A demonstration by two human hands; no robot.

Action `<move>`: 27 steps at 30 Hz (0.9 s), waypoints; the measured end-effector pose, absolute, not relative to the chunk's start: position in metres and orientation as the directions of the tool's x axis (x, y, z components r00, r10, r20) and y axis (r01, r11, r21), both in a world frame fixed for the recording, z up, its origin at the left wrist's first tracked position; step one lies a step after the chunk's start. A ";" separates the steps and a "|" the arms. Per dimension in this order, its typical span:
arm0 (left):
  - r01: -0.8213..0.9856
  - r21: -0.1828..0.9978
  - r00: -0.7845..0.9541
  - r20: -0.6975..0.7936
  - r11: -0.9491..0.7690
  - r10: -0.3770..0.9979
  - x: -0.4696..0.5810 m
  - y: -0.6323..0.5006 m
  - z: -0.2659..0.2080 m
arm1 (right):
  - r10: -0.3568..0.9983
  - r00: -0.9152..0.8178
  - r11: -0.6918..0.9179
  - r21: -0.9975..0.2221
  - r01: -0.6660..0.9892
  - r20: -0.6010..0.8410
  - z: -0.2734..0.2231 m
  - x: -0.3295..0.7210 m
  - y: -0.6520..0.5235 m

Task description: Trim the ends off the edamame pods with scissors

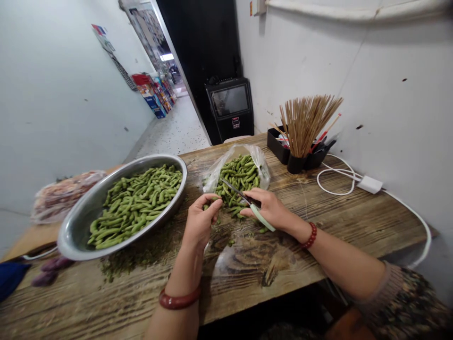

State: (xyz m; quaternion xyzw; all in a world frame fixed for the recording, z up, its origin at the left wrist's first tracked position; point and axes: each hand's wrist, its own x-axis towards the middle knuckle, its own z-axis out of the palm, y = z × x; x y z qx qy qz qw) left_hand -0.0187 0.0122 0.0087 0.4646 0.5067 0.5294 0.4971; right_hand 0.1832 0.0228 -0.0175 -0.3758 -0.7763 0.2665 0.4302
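Observation:
My left hand [201, 218] is pinched shut on a green edamame pod [209, 203], partly hidden by the fingers. In my right hand [266, 207] is a pair of scissors [261, 218] with pale green handles, its blades pointing up and left toward the left hand. Right behind both hands, a clear plastic bag [264, 171] lies with its mouth toward me, and edamame pods [241, 172] spill from it onto the table. To the left stands a large metal basin [72, 245] that holds a heap of edamame pods [139, 200].
Trimmed green bits [132, 264] litter the wooden table [148, 302] below the basin. At the back right, a black holder [296, 163] carries many wooden skewers [307, 123]; a white cable [403, 203] runs beside it. A bag of pinkish contents [67, 193] sits far left.

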 end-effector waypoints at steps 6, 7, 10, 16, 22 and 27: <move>-0.317 0.946 0.005 -0.073 0.071 0.997 -0.020 0.014 0.012 | 0.780 -0.399 0.616 -0.702 0.358 0.481 -0.020 0.183 0.021; -0.340 0.937 0.011 -0.076 0.075 0.997 -0.020 0.014 0.012 | 0.775 -0.407 0.623 -0.692 0.364 0.483 -0.019 0.183 0.021; -0.386 0.918 0.035 -0.082 0.089 0.996 -0.020 0.014 0.010 | 0.746 -0.443 0.658 -0.649 0.381 0.497 -0.016 0.183 0.018; -0.401 0.907 0.109 -0.091 0.128 0.990 -0.011 0.011 0.006 | 0.713 -0.486 0.698 -0.579 0.422 0.505 -0.013 0.182 0.014; -0.334 0.927 0.162 -0.120 0.169 0.979 -0.004 0.007 0.006 | 0.718 -0.467 0.694 -0.583 0.422 0.516 -0.012 0.183 0.015; -0.263 0.948 0.210 -0.128 0.182 0.969 -0.001 0.005 0.005 | 0.728 -0.474 0.680 -0.608 0.409 0.495 -0.011 0.184 0.015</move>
